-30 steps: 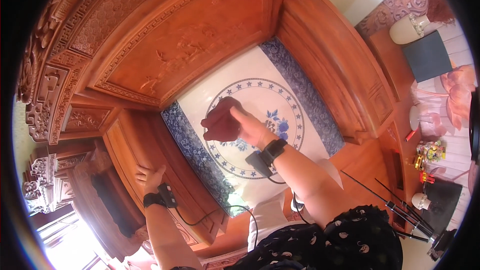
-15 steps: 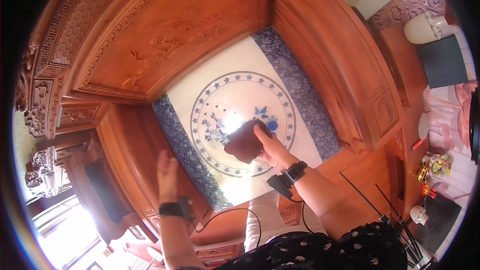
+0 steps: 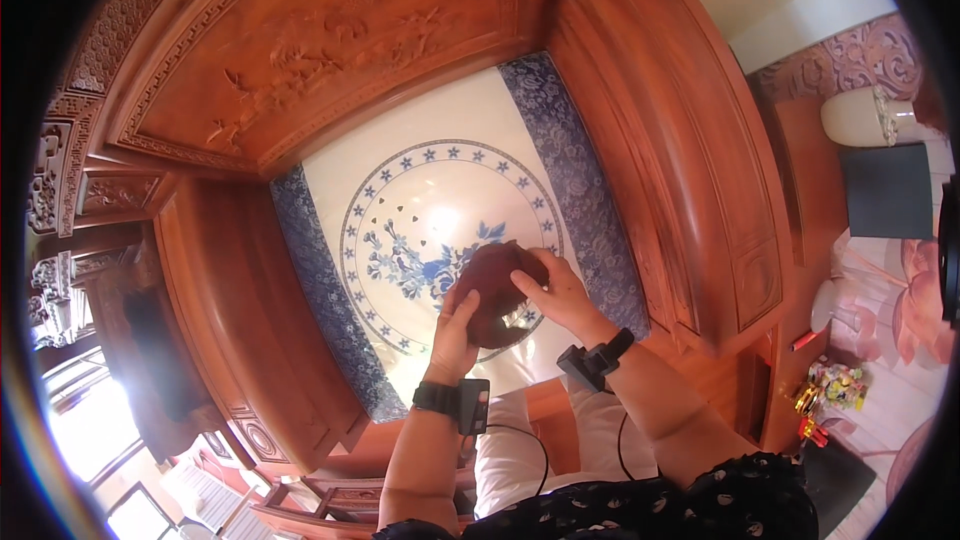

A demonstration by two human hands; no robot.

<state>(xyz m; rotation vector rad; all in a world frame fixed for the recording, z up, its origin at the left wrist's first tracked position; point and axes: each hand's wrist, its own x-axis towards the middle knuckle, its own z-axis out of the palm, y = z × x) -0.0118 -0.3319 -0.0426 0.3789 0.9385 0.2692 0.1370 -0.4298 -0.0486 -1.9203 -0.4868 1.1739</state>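
Note:
A dark reddish-brown, irregular, flattish piece (image 3: 494,280) is held between my two hands above the patterned seat mat. I cannot make out whether it is cloth or something stiffer. My left hand (image 3: 455,332) grips its left edge, thumb lying on top. From the right, my right hand (image 3: 560,292) pinches the opposite side, the thumb over its upper face and the fingers mostly hidden beneath. Under it spreads a white mat (image 3: 400,175) with a blue flower print, a ring of stars and dark blue floral side bands.
Carved wooden furniture surrounds the mat, with a relief backrest (image 3: 330,50) behind and a thick wooden armrest (image 3: 670,140) at the right. A matching left armrest (image 3: 235,300) stands on the other side. Farther right are a white vase (image 3: 855,118) and a small flower bunch (image 3: 838,385).
My left hand has come in from the left and taken hold of the brown piece, which only my right hand held before. The view has shifted slightly.

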